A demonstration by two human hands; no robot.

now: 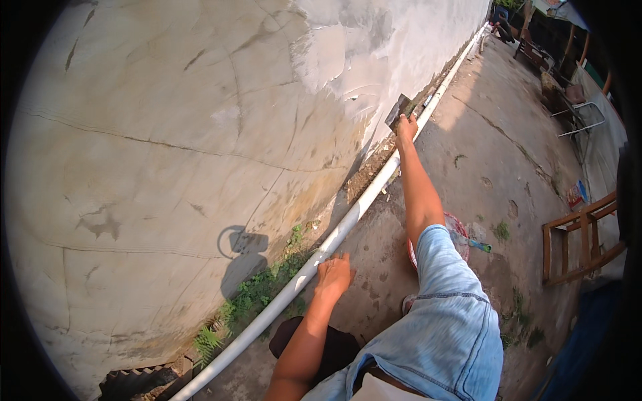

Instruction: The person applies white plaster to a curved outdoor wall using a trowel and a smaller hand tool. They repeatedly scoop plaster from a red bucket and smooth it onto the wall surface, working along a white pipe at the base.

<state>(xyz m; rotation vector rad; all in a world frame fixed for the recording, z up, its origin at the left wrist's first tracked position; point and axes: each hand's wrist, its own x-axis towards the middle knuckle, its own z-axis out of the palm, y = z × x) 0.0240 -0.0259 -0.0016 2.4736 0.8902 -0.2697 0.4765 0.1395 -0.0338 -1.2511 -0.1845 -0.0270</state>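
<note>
My right hand (406, 127) is stretched forward, closed around the handle of a plastering trowel (400, 111). Its flat dark blade is by the foot of the wall, just beyond a long white pipe (361, 207). Wet, pale plaster (348, 73) covers the wall's upper right part, with ridges and smears at its edge. My left hand (336, 273) hangs low beside the pipe with nothing in it, its fingers loosely apart; whether it touches the pipe I cannot tell. Below my right arm shows the rim of a red-and-white basin (456, 227), mostly hidden, with a blue-green handle (480, 246) across its edge.
The cracked grey wall (147, 174) fills the left side. Green weeds (257, 284) grow between it and the pipe. A wooden chair frame (583, 244) lies on the concrete ground at the right. Farther off stand a metal-framed chair (580, 120) and piled clutter (535, 53).
</note>
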